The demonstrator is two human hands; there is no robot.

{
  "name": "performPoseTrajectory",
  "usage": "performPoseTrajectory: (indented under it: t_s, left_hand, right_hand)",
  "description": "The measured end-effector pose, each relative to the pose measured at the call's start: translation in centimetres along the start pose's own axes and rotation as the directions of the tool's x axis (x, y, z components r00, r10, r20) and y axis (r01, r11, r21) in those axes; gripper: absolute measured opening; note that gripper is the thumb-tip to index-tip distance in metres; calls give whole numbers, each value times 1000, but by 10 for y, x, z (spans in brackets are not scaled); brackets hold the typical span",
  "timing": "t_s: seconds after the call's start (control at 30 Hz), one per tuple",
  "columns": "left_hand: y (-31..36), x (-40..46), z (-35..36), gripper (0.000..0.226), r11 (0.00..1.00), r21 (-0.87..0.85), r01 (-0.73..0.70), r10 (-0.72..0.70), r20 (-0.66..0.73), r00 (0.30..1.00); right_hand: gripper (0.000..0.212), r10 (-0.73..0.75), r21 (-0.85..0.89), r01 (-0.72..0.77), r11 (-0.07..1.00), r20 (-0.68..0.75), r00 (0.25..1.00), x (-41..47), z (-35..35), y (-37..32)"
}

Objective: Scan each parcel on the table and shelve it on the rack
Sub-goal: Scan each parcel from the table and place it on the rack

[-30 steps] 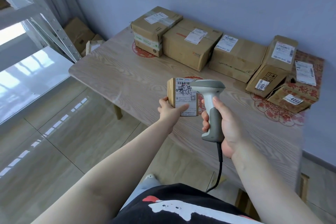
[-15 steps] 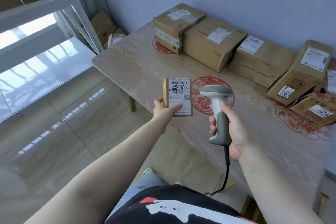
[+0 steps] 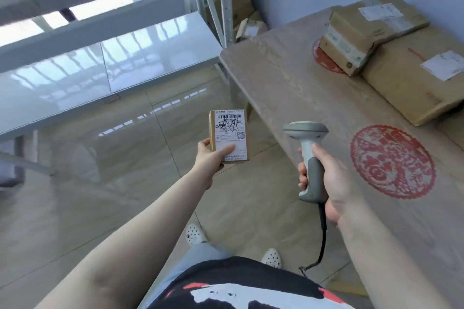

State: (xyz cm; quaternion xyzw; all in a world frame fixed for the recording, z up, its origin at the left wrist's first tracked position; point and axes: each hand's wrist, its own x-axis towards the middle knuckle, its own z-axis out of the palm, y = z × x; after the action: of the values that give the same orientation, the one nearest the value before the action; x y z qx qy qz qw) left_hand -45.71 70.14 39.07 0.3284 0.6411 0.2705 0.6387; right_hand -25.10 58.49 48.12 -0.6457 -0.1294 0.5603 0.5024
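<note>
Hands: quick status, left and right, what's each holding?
Left hand: grips the small parcel, label facing the camera.
Right hand: grips the scanner by its handle.

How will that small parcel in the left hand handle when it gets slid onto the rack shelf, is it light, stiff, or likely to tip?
The small parcel is probably light: the left hand holds it up by its lower end alone. It looks stiff, a flat cardboard box with crisp corners and no sag. Stood on a narrow edge it might tip; laid flat on the glossy rack shelf it should sit steady, though it may slide easily.
</note>
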Motion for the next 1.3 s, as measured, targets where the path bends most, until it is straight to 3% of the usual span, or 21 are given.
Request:
performPoseTrajectory:
  t_s: [0.47, 0.93, 1.13, 1.3]
  left_hand:
    - [43, 71, -268, 77, 966, -257, -22, -46, -254, 966]
    - [88, 122, -416, 85, 884, -442, -152, -103, -502, 859]
    - [122, 137, -477, 77, 821, -502, -271, -124, -621, 774]
    - [128, 145, -523, 72, 768, -555, -321, -153, -645, 749]
  right_hand:
    - [35, 91, -238, -52, 970, 155, 984, 68, 240, 2]
    - [26, 187, -449, 12, 894, 397, 899, 127, 470, -23]
    - [26, 260, -520, 25, 854, 468, 845, 140, 566, -33]
    - [27, 288, -561, 48, 826, 495, 820, 143, 627, -27]
